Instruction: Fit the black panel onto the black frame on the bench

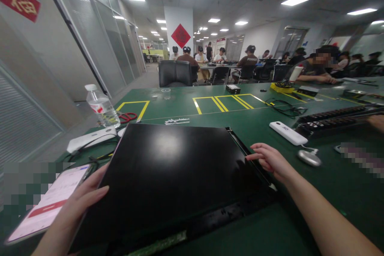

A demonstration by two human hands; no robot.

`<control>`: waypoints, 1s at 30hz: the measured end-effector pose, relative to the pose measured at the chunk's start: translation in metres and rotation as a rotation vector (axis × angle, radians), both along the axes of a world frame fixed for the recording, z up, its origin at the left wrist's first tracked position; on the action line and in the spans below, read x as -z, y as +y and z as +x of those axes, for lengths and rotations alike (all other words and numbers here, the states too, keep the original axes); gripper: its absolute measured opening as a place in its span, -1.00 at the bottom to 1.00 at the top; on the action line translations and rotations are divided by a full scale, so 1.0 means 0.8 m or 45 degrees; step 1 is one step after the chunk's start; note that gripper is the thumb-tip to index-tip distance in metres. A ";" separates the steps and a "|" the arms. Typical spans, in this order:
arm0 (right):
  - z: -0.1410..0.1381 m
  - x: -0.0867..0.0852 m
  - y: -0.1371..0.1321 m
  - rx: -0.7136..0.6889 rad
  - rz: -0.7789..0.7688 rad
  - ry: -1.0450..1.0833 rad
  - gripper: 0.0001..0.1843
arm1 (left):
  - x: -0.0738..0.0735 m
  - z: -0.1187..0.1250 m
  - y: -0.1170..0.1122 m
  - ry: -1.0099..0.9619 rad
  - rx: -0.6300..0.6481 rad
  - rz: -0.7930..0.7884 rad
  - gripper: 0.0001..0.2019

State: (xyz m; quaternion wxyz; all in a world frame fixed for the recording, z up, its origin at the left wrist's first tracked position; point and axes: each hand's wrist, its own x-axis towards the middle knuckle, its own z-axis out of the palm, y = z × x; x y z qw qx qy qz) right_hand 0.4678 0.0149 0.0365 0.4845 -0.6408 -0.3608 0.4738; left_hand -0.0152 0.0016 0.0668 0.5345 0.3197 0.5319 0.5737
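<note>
A flat black display panel with a glossy face lies tilted in front of me. A strip of green circuit board shows along its near edge. My left hand grips the panel's left edge, thumb on the face and fingers partly hidden behind the edge. At the opposite side, a dark narrow frame runs along the panel's right edge. There my right hand has its index finger stretched out to the edge, the other fingers loosely bent and apart; it grips nothing.
Left of the panel are a lit phone, a water bottle, a white box-shaped device and red scissors. Rightward lie a white power bank, a silver mouse-like device and black slotted racks. Another person sits across the table.
</note>
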 end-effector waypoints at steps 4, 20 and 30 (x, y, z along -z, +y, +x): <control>0.002 0.001 0.001 0.003 0.000 -0.010 -0.79 | 0.013 -0.005 0.006 0.142 -0.002 0.229 -0.56; 0.006 0.000 0.004 0.077 -0.053 -0.163 -0.84 | 0.006 0.038 -0.017 -0.013 0.075 0.010 -0.48; 0.006 0.000 0.004 0.087 -0.059 -0.218 -0.84 | -0.001 0.047 -0.021 -0.100 0.089 -0.046 -0.44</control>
